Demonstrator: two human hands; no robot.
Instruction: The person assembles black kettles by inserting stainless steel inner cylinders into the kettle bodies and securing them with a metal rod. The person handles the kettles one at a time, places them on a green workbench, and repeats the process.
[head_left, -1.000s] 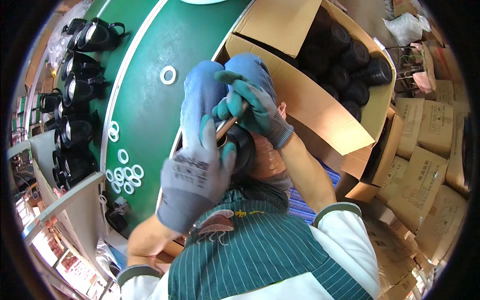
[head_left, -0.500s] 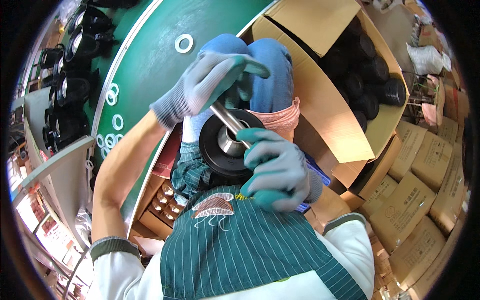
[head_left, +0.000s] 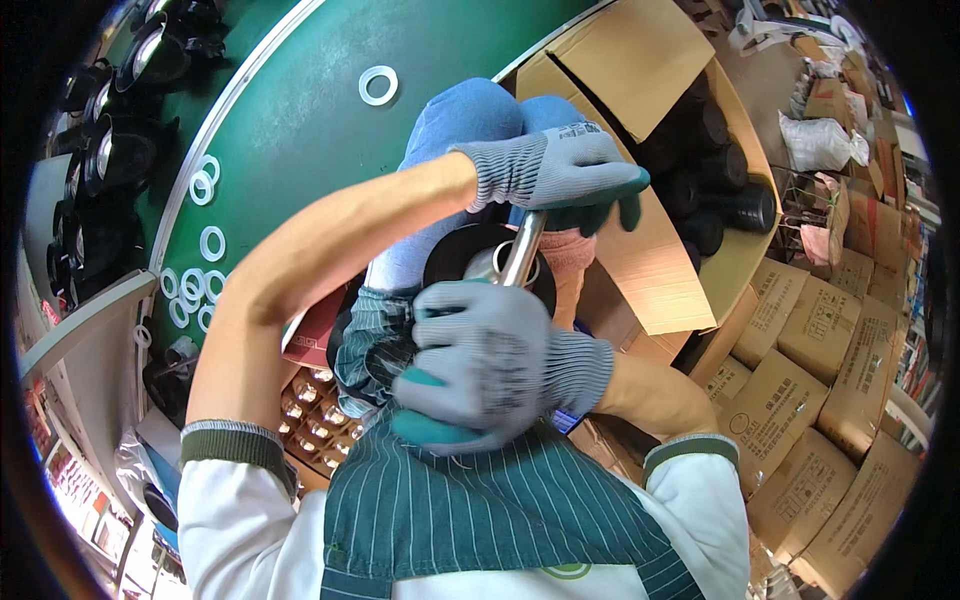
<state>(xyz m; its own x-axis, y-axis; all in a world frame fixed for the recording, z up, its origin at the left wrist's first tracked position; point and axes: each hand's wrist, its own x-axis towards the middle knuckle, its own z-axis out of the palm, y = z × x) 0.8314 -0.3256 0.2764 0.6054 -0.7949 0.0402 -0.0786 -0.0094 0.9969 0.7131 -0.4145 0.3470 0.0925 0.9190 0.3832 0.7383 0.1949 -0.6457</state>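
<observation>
**Right fingers (head_left: 436,328) clenching a metal bar (head_left: 524,246)**

I am wrapping them round its lower end, blurring slightly; my left fingers (head_left: 618,182) are bending over its upper end, how firmly I cannot tell. The bar is slanting across a black round part (head_left: 446,256) lying over my jeans (head_left: 405,256). White rings (head_left: 212,233) are dotting the green surface (head_left: 290,140) leftward.

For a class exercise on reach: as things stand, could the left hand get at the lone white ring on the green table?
Probably yes: nothing covers the lone white ring on the green table, though the left hand is at the metal bar.
</observation>
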